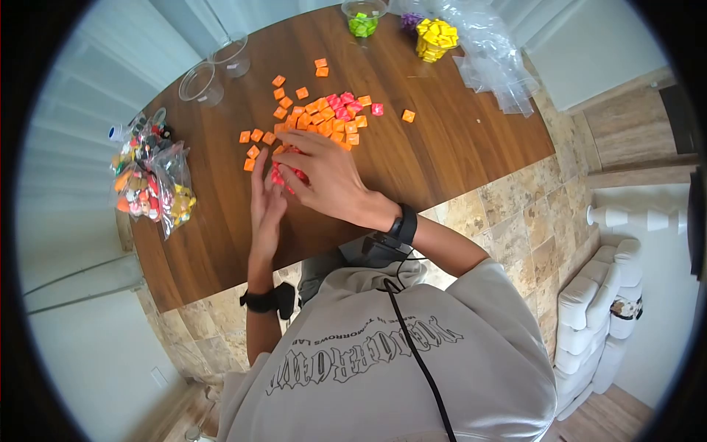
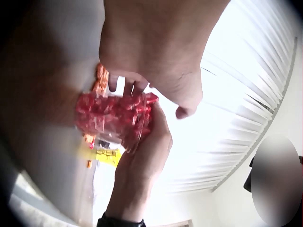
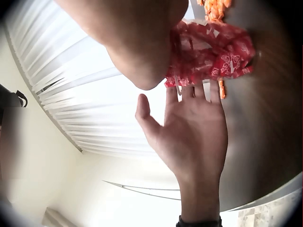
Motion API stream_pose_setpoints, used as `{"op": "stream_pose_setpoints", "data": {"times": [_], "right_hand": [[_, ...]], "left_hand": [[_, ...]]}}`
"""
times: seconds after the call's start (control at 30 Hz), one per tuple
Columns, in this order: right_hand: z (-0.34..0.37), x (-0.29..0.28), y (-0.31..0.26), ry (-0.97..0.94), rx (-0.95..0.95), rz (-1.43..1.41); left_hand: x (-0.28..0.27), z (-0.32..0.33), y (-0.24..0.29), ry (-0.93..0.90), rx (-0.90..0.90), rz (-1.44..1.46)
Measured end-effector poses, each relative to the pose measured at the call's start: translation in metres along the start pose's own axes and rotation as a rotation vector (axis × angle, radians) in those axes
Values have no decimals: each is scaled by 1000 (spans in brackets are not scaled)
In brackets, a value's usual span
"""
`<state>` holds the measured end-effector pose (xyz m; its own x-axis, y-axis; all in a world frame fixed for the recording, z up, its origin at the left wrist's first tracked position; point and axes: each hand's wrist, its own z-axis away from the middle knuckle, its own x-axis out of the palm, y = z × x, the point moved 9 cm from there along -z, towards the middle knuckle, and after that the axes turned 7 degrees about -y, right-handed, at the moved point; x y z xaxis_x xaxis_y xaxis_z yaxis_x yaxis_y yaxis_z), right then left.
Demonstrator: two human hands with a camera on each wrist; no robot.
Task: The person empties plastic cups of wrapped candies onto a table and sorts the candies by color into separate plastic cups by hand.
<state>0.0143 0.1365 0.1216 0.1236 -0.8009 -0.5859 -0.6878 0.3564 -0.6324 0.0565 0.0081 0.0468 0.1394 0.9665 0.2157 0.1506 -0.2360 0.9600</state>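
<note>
A clear cup of red wrapped pieces point(image 2: 113, 116) stands between my two hands, largely covered in the head view. My left hand point(image 1: 266, 214) is on its left side, palm facing it; the right wrist view shows this hand point(image 3: 191, 132) with straight fingers touching the cup and the thumb apart. Over the cup lies my right hand point(image 1: 328, 177), fingers extended and slightly bent, touching the red pieces point(image 1: 283, 177). Orange pieces point(image 1: 317, 118) are spread just beyond the hands, mixed with a few pink-red ones point(image 1: 342, 107).
Two clear cups point(image 1: 200, 85) are at the back left. Bags of small colourful figures point(image 1: 151, 184) lie on the left. At the back are a cup of green pieces point(image 1: 362, 24), a heap of yellow pieces point(image 1: 436, 38), purple ones and clear plastic bags point(image 1: 490, 55).
</note>
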Motion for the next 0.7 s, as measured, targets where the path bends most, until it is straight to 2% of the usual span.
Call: {"op": "stream_pose_setpoints", "data": {"times": [0.03, 0.07, 0.13, 0.2, 0.27, 0.33, 0.4, 0.47, 0.5, 0.53, 0.57, 0.7], "right_hand": [[1, 1, 1, 33, -31, 20], [1, 1, 3, 40, -35, 25], [-1, 4, 4, 14, -62, 13], [-3, 8, 6, -17, -75, 15], [-4, 6, 7, -48, -83, 20], [-4, 6, 20, -146, 59, 8], [-8, -9, 21, -133, 42, 25], [-13, -27, 24, -130, 34, 34], [-21, -46, 25, -41, -3, 54], [-30, -66, 28, 47, -41, 76], [-39, -82, 38, 62, -34, 69], [-79, -125, 108, 129, 31, 3]], "left_hand": [[9, 5, -2, -141, -56, -15], [14, 5, -3, -147, -50, -17], [16, 3, -10, -95, -82, -254], [16, -10, -9, -36, -83, -227], [21, -20, -1, 21, -106, -493], [27, -25, 2, 2, -117, -539], [35, -36, 8, -15, -133, -587], [51, -55, 21, -57, -68, -646], [56, -69, 24, -57, -80, -645], [67, -90, 32, -88, -2, -654], [76, -110, 36, -116, 77, -662], [99, -199, 13, -229, 141, -674]]}}
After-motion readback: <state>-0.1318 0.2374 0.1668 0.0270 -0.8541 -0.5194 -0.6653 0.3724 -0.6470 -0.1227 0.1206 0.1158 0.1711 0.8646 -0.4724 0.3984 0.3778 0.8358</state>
